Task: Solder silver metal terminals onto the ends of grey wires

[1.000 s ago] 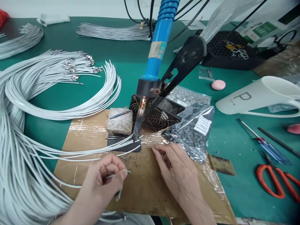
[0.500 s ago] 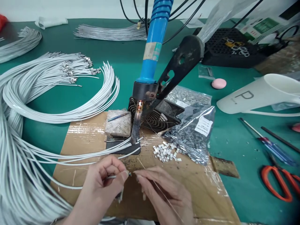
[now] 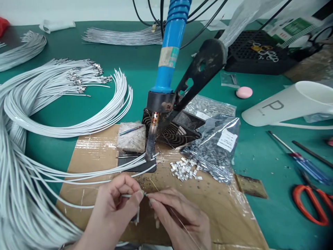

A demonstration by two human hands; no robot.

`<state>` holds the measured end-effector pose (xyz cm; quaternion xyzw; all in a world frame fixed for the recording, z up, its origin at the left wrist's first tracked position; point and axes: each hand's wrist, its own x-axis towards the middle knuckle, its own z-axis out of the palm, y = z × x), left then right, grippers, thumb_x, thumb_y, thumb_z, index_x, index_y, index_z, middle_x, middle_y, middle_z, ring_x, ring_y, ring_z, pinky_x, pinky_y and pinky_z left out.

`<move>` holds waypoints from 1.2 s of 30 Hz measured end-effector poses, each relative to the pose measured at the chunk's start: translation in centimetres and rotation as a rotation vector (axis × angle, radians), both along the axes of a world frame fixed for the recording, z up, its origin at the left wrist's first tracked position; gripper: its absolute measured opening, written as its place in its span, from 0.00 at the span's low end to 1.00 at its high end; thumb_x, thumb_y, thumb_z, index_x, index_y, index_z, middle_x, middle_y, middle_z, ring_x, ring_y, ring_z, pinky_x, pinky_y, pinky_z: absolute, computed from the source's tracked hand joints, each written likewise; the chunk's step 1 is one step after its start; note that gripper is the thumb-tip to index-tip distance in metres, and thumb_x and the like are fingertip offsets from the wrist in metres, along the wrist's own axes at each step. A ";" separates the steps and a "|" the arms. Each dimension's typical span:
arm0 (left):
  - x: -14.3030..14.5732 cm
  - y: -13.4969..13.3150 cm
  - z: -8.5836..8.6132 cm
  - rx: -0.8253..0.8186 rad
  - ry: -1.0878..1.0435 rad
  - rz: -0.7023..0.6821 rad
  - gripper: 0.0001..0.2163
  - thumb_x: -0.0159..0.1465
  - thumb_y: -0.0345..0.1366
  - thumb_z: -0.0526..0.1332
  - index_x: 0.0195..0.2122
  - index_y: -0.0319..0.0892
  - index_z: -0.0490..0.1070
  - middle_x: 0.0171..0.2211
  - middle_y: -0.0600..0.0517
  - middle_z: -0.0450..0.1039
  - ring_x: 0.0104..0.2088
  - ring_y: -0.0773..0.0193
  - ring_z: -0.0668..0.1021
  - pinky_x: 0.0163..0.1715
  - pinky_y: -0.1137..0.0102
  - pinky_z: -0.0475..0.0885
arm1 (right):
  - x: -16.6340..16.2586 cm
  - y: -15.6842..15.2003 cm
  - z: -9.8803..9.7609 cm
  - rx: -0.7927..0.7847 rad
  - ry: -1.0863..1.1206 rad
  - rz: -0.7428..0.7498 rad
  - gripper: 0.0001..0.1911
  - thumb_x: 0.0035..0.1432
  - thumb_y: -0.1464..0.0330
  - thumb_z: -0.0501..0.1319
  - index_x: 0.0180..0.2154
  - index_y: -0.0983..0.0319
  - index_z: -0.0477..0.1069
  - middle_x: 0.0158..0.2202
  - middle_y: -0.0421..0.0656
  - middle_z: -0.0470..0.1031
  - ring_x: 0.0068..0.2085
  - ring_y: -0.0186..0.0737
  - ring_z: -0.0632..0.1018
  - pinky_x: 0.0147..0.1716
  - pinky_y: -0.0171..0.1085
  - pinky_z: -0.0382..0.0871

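My left hand is closed, with a white cable pinched between thumb and forefinger; a small metallic tip shows just past the fingertips. Facing it, my right hand is closed too, and its thumb and forefinger meet right at that tip. A thin solder wire runs through the right hand, its free end sticking up past the forefinger. What exactly the right fingertips pinch is hidden. Above both hands a blue-handled soldering iron points down in a black holder, its dark bit over several cable ends.
Cardboard covers the green table. Small metal pieces lie beside a plastic bag and a black fan. White cable bundles fill the left. Scissors, a screwdriver and a white jug sit right.
My right hand has moved slightly left, bringing its fingertips from a small gap up against the cable tip. The solder wire has shifted left with it. My left hand has barely moved.
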<state>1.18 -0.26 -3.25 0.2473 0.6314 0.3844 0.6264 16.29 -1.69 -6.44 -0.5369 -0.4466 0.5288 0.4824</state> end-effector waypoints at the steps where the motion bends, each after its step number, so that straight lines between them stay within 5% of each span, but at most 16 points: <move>1: 0.0 0.0 0.0 0.004 0.011 0.000 0.14 0.54 0.40 0.77 0.26 0.40 0.74 0.18 0.58 0.68 0.19 0.73 0.65 0.21 0.77 0.58 | 0.0 0.0 0.0 0.014 -0.007 -0.003 0.12 0.60 0.72 0.71 0.38 0.48 0.89 0.27 0.38 0.80 0.23 0.31 0.76 0.23 0.28 0.71; 21: 0.7 -0.2 0.2 0.006 0.100 -0.009 0.12 0.53 0.38 0.75 0.25 0.40 0.74 0.18 0.57 0.69 0.19 0.73 0.63 0.22 0.77 0.54 | -0.2 -0.9 -1.4 0.602 -0.498 -0.171 0.12 0.62 0.81 0.68 0.40 0.58 0.82 0.32 0.40 0.84 0.30 0.37 0.83 0.34 0.36 0.79; 25: 0.5 -0.3 -0.1 0.029 0.087 0.023 0.11 0.54 0.38 0.75 0.26 0.41 0.75 0.19 0.58 0.70 0.20 0.72 0.66 0.22 0.78 0.59 | 0.6 -0.5 -0.8 0.472 -0.469 -0.221 0.14 0.59 0.81 0.69 0.39 0.55 0.83 0.32 0.37 0.83 0.31 0.37 0.83 0.40 0.35 0.79; 31: 0.2 -0.8 -0.8 0.093 0.084 0.005 0.06 0.57 0.35 0.73 0.27 0.43 0.77 0.24 0.55 0.77 0.25 0.68 0.74 0.25 0.78 0.67 | 0.2 0.3 0.4 0.045 -0.110 -0.259 0.07 0.57 0.71 0.72 0.31 0.52 0.86 0.25 0.36 0.80 0.22 0.32 0.77 0.23 0.28 0.74; 36: 0.3 -0.6 -0.7 0.106 0.091 0.001 0.06 0.54 0.31 0.73 0.24 0.43 0.77 0.26 0.54 0.79 0.26 0.68 0.77 0.27 0.78 0.70 | -0.3 0.9 1.2 -0.175 0.079 -0.181 0.04 0.54 0.66 0.74 0.27 0.54 0.86 0.24 0.38 0.79 0.20 0.30 0.75 0.21 0.26 0.72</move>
